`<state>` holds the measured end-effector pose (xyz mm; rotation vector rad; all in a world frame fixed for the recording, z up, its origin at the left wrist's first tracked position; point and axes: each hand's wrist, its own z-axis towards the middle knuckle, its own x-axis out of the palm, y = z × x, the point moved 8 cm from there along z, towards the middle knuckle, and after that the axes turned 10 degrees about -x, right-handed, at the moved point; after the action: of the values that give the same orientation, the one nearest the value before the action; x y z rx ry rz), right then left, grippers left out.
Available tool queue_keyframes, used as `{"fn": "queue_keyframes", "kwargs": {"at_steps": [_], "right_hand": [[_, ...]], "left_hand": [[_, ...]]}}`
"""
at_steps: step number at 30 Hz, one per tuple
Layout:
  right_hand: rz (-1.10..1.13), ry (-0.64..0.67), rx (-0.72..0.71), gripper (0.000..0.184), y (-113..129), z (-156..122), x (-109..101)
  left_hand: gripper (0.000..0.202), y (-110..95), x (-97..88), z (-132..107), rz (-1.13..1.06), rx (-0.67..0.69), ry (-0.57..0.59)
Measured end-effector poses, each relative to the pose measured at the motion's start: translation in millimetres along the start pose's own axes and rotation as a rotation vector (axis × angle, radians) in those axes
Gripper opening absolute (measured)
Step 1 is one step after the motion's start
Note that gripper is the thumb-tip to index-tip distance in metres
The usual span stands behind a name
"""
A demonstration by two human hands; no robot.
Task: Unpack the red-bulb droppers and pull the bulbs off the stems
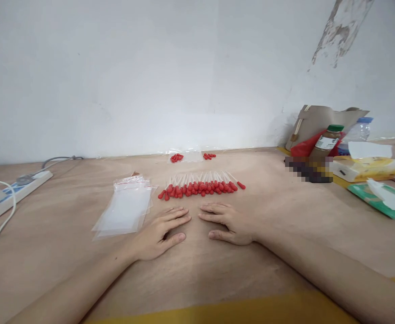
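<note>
Right of the sticks [203,186], bottles [327,143], tissue packs [369,169]

1 head-worn camera is looking forward and down, from close over the flat brown worktop [278,207] toward a flaking white wall [150,81].

The left hand [161,231] lies palm down just on the near side of the row of red-tipped sticks [200,186], by its left end; the right hand [233,222] mirrors it by the right end. Fingers extend inward, towards the other hand, with thumbs spread on the side away from the row. Both bare forearms [322,265] slant outward from it, the hands apart.
</note>
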<state>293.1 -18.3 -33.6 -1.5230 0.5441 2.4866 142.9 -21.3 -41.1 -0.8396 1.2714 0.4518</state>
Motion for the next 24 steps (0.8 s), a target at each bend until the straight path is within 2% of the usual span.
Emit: {"fn": "queue_keyframes", "kwargs": {"at_steps": [3, 10, 12, 14, 17, 20, 22, 24], "right_hand": [[0.015, 0.097, 0.045, 0.053, -0.8, -0.9, 10.0], [0.071, 0.032, 0.091, 0.046, -9.0, -4.2, 6.8], [0.085, 0.018, 0.113, 0.044, -13.2, -6.6, 4.7], [0.086, -0.004, 0.123, 0.043, -17.9, -9.7, 0.8], [0.078, -0.055, 0.114, 0.040, -24.6, -14.3, -6.4], [0.063, -0.097, 0.105, 0.037, -29.0, -17.1, -11.2], [0.050, -0.103, 0.101, 0.036, -29.5, -17.2, -12.1], [0.044, -0.101, 0.094, 0.035, -28.2, -16.3, -12.2]], "left_hand": [[0.047, 5.7, 0.0, 1.5, -0.021, -0.045, -0.010], [0.046, 5.6, -1.8, -0.7, -0.021, -0.043, -0.036], [0.043, 2.1, -3.1, -0.6, -0.002, -0.018, -0.076], [0.037, -3.0, -8.8, 4.0, 0.034, 0.005, -0.162], [0.026, -12.1, -24.0, 24.6, 0.163, 0.003, -0.353], [0.026, -17.5, -37.8, 60.4, 0.277, -0.060, -0.523], [0.030, -19.1, -40.4, 85.9, 0.308, -0.078, -0.572], [0.025, -19.8, -36.4, 106.8, 0.348, -0.065, -0.550]]}}
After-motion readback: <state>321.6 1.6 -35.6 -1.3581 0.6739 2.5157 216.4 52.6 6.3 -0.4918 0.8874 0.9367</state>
